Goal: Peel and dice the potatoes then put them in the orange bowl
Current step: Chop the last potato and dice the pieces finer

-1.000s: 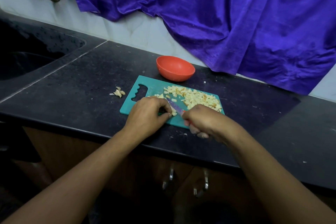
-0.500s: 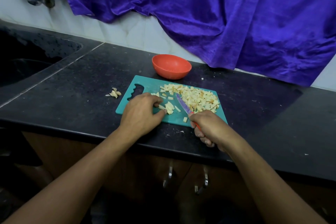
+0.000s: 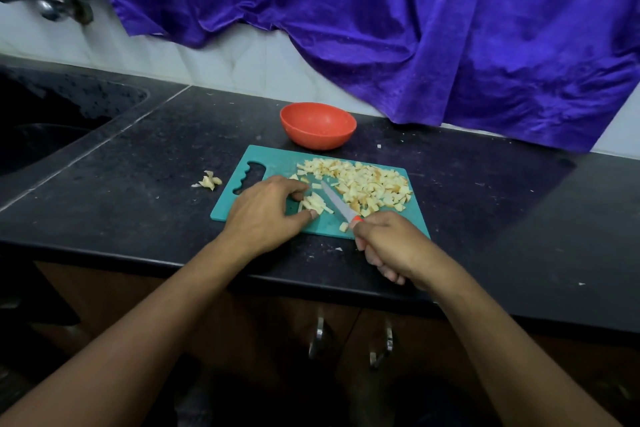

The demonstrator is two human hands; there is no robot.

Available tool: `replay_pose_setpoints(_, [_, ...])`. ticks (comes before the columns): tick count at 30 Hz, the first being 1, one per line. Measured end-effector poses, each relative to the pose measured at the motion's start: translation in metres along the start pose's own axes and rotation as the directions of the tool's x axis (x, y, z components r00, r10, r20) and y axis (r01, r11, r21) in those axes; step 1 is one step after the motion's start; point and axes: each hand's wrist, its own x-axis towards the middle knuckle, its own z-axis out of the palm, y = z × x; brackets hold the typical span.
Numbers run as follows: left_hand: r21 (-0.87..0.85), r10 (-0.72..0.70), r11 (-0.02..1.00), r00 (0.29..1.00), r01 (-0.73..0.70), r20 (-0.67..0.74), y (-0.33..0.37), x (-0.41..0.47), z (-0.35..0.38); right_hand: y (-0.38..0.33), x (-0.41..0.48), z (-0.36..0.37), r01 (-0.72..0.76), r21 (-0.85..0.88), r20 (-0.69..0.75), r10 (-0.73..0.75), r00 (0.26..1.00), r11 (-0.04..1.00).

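- Left hand (image 3: 266,215) pinches potato strips (image 3: 316,202) near the board's (image 3: 277,163) front edge.
- Right hand (image 3: 388,246) grips the knife (image 3: 337,203); the fist hides most of its handle.
- Dice (image 3: 363,184) heaped far right; bowl (image 3: 318,125) just beyond the board.

A home kitchen: black stone counter (image 3: 485,218), sunken sink (image 3: 52,142) beneath a tap (image 3: 52,7), tiled wall (image 3: 242,69), cupboards (image 3: 270,322) below.

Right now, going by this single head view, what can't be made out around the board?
Head view:
knife handle: only an orange tip shows; the right hand wraps the rest.
potato strips: partly under the left hand; uncut amount unclear.
orange bowl: its near wall hides the bottom; contents unknown.
scraps left of the cutting board: too small to identify.
tap: cut off by the top-left edge, blurred.
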Motion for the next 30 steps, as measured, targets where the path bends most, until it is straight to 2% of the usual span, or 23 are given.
replay_pose_setpoints(4, [0.080,0.027,0.996,0.995,-0.035,0.095,0.006,0.007,-0.002,0.007,0.001,-0.006,0.009,0.235,0.012,-0.012,1.000,0.972])
replay_pose_setpoints(7, [0.109,0.030,0.993,0.992,-0.043,0.125,0.012,0.012,0.001,0.010,0.001,-0.008,0.006,0.305,0.025,-0.014,1.000,0.952])
replay_pose_setpoints(16, [0.169,0.003,0.986,0.999,-0.010,0.044,0.029,0.010,0.017,0.015,0.000,-0.007,0.051,0.357,-0.002,-0.053,0.999,0.933])
replay_pose_setpoints(23, [0.157,0.025,0.987,0.997,-0.036,0.070,0.029,0.008,0.016,0.017,-0.001,-0.007,0.074,0.362,-0.009,-0.076,0.997,0.929])
replay_pose_setpoints(26, [0.219,0.037,0.974,0.995,-0.058,0.096,0.032,0.007,0.017,0.017,-0.001,-0.007,0.069,0.364,-0.010,-0.071,0.997,0.929])
replay_pose_setpoints(30, [0.162,0.029,0.986,0.996,-0.042,0.083,0.029,0.011,0.017,0.016,-0.002,-0.007,0.068,0.368,-0.013,-0.068,0.998,0.927])
